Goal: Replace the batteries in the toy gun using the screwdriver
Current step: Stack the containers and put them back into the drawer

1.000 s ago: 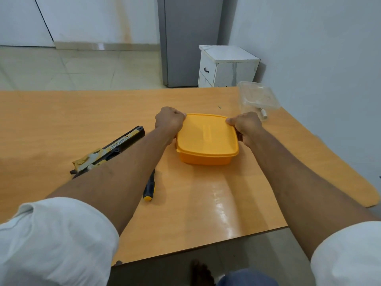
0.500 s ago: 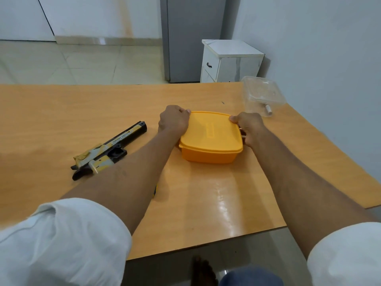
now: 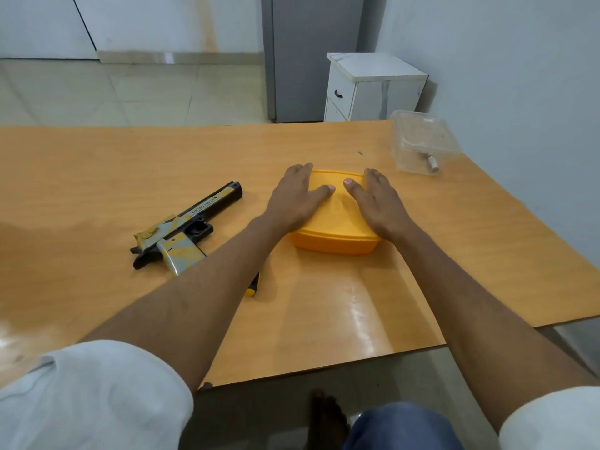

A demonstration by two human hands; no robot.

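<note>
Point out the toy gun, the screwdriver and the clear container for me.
toy gun (image 3: pixel 188 227): head view, on the slide above the trigger.
screwdriver (image 3: pixel 253 285): head view, on the handle end showing past the left forearm.
clear container (image 3: pixel 422 141): head view, on its top face.

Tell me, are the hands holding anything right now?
Nothing is gripped. The left hand and right hand lie flat and open on the lid of the yellow box.

Both arms reach straight forward, forearms bare below rolled white sleeves. The left hand (image 3: pixel 297 198) and right hand (image 3: pixel 378 199) lie flat, palms down, fingers spread, thumbs nearly meeting.
</note>
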